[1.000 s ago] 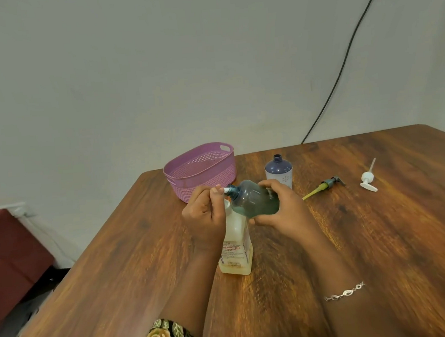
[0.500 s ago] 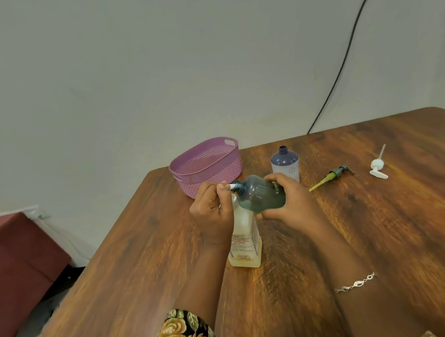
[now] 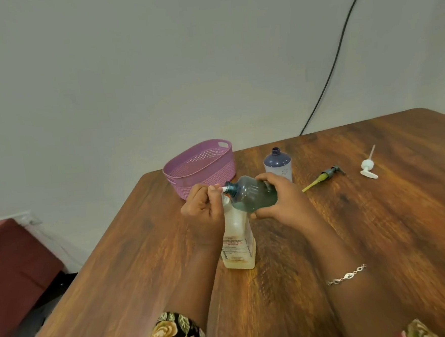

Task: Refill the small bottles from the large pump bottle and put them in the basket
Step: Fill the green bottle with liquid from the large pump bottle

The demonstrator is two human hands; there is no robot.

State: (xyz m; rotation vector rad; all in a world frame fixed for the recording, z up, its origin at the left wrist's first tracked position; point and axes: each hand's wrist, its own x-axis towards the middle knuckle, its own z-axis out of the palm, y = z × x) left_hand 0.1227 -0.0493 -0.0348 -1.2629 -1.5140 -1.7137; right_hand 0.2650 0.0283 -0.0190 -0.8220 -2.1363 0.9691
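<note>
We count two hands, one large pump bottle point(image 3: 238, 246), two small bottles, two loose pump tops and one purple basket point(image 3: 200, 167), all on or over a wooden table point(image 3: 379, 236). Nearest us, a floral sleeve point(image 3: 175, 334) covers the left forearm and a silver bracelet point(image 3: 346, 275) circles the right wrist. The large pump bottle, pale with a printed label, stands upright. The left hand point(image 3: 204, 211) curls closed over its top, hiding the pump head except the white spout tip point(image 3: 224, 190). The right hand point(image 3: 279, 201) grips a small green bottle point(image 3: 252, 195), tipped sideways just above the large pump bottle, mouth against the spout. Behind the large pump bottle, to its right, a small blue bottle point(image 3: 277, 164) stands uncapped, partly hidden by the right hand. Farther right lie a green pump top point(image 3: 324, 177) with a yellow tube and a white pump top point(image 3: 368, 167). The basket sits behind and left. A black cable point(image 3: 339, 49) hangs on the wall beyond. Since half a second ago, both grips and the green bottle's tilt are unchanged.
</note>
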